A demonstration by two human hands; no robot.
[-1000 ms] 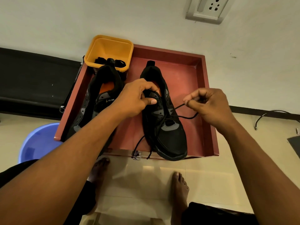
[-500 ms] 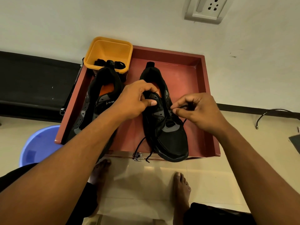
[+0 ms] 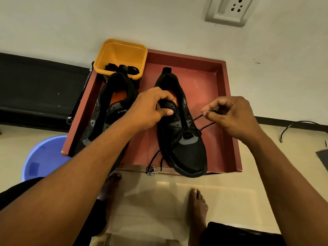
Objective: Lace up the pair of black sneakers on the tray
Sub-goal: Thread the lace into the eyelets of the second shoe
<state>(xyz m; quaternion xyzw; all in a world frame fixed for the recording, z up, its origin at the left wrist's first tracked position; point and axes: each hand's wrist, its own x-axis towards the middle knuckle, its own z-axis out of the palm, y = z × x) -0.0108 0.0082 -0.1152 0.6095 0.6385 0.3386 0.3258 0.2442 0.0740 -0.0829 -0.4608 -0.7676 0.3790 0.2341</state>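
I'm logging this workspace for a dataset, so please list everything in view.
tray: one, red-brown, centre by wall
left sneaker: one, black, tray's left
right sneaker: one, black, tray's middle
lace: one, black, partly threaded through right sneaker
tub: one, yellow, tray's far-left corner
bundle: one, black, inside tub, maybe laces
basin: one, blue, floor left of tray
socket: one, white, wall upper right
feet: two, bare, floor below tray
left grip: one, bare hand, grips right sneaker's upper
right grip: one, bare hand, pinches lace
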